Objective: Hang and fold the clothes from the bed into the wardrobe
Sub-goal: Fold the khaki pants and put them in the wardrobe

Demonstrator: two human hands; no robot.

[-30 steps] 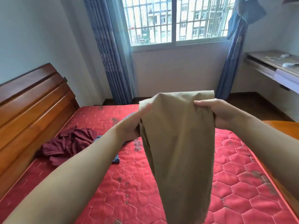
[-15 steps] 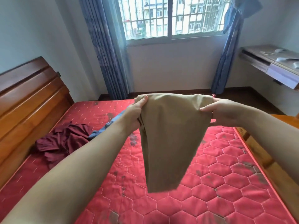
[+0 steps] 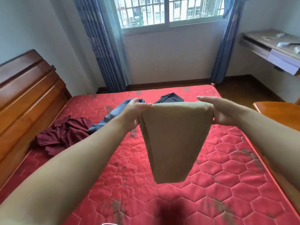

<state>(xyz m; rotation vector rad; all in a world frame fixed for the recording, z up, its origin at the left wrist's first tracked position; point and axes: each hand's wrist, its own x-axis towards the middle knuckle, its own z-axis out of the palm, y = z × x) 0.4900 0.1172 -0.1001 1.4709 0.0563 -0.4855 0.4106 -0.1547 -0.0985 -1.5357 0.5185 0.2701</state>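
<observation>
While your forearms reach out from the lower corners, you hold the khaki garment (image 3: 172, 143) up over the red mattress (image 3: 227, 176), clear of it. Its folded top edge runs level from 9 to 3 o'clock between your hands, and its long axis hangs straight down, the narrower end pointing at 6 o'clock toward the quilted surface. Your left hand (image 3: 133, 112) pinches the left corner between thumb and fingers; your right hand (image 3: 222, 111) clamps the right corner, fingers laid along the top, thumb underneath. Farther out, at 10 o'clock of the garment, a maroon garment (image 3: 61, 137) lies crumpled near the wooden headboard (image 3: 24, 95), with a blue garment (image 3: 110, 117) just beside it. At 12 o'clock, a dark garment (image 3: 170, 99) rests near the mattress's far edge, before the window (image 3: 168, 12) and blue curtains (image 3: 103, 46).
</observation>
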